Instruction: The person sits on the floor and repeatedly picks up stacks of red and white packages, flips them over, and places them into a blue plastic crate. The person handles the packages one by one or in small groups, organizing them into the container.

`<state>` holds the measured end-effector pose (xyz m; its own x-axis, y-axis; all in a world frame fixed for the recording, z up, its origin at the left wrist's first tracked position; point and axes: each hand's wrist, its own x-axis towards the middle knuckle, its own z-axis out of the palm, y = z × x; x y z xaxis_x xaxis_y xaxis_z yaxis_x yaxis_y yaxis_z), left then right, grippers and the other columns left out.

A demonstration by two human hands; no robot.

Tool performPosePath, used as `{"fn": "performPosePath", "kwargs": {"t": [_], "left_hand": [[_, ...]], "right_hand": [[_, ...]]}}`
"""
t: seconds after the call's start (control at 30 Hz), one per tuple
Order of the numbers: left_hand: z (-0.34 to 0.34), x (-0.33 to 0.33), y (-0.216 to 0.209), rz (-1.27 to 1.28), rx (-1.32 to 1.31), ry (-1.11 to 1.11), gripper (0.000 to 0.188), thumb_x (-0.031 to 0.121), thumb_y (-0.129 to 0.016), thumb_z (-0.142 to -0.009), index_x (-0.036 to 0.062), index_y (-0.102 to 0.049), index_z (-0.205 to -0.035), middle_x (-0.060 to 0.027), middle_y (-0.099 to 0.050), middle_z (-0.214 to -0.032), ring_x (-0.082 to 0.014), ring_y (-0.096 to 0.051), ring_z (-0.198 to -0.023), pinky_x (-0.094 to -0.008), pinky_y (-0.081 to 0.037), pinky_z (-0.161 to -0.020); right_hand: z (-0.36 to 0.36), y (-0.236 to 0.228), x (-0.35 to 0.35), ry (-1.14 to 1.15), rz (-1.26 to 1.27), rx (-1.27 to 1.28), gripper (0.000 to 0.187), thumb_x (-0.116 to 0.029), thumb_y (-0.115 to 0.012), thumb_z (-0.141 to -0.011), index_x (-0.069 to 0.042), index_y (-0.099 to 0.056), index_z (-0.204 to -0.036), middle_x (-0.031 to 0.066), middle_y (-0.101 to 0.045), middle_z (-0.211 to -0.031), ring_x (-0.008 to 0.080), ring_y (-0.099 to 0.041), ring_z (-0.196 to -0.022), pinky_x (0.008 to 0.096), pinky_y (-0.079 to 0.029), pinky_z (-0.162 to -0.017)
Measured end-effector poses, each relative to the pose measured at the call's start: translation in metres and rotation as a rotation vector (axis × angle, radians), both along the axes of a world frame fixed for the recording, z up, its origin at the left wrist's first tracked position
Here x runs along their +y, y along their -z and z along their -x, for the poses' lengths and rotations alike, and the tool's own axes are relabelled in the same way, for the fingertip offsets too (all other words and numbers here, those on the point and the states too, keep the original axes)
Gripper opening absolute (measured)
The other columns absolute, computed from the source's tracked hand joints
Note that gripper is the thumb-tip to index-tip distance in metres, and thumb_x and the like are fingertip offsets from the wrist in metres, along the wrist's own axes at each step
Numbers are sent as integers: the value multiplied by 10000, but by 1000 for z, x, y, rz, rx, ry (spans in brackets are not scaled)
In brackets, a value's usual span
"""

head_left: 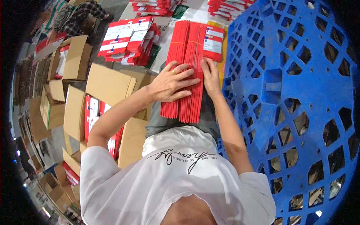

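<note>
Two long rows of flat red cartons (191,48) lie side by side, tightly packed with their edges up, reaching from the work table onto my lap. An orange band crosses each row near the far end. My left hand (176,80) rests across both rows with its fingers spread, a ring on one finger. At the outer side of the right row, my right hand (210,77) has its fingers curled and pressed to the cartons' edge. Just beyond it lies a small pile of red and white printed cartons (213,41).
A blue plastic lattice crate (273,86) rises close on my right. On my left, open cardboard boxes (108,82) hold red and white cartons. More carton stacks (125,39) sit on the table (193,13). Another person (80,18) is at the far left.
</note>
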<state>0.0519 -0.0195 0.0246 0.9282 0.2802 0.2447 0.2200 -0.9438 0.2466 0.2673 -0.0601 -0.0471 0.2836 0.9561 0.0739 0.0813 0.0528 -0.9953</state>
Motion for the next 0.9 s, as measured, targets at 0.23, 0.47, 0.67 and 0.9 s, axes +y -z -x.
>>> {"fn": "performPosePath", "kwargs": {"t": [0.23, 0.47, 0.67, 0.9], "left_hand": [[2, 11, 2, -44, 10, 0, 541, 527, -547, -987, 283, -579, -1469, -112, -525, -1380, -368, -448, -1299, -546, -320, -1117], [17, 18, 16, -57, 4, -11, 506, 446, -579, -975, 284, -606, -1454, -102, -535, -1385, -353, -456, -1314, -540, -330, -1126], [16, 16, 14, -66, 8, -19, 512, 398, -590, -956, 284, -611, -1454, -86, -545, -1384, -339, -457, -1321, -536, -325, -1139], [28, 24, 21, -79, 10, -23, 534, 388, -590, -943, 282, -599, -1466, -85, -547, -1377, -331, -461, -1319, -528, -323, -1145]], "right_hand": [[12, 8, 11, -16, -13, 101, 336, -315, -512, -1110, -10, -589, -1229, 35, -607, -1137, 119, -535, -1079, 295, -432, -983], [-5, 14, 16, 196, -175, -91, 253, -154, -582, -1061, -14, -555, -1270, 67, -627, -1118, 122, -594, -1005, 278, -486, -898], [-6, -29, 20, 14, -70, -250, 139, -138, -762, -931, -54, -710, -1029, 3, -675, -1046, 89, -652, -914, 234, -531, -685], [-17, -24, 24, -31, -86, -304, 244, -200, -835, -882, -73, -722, -1058, -2, -656, -1100, 87, -656, -950, 229, -543, -687]]}}
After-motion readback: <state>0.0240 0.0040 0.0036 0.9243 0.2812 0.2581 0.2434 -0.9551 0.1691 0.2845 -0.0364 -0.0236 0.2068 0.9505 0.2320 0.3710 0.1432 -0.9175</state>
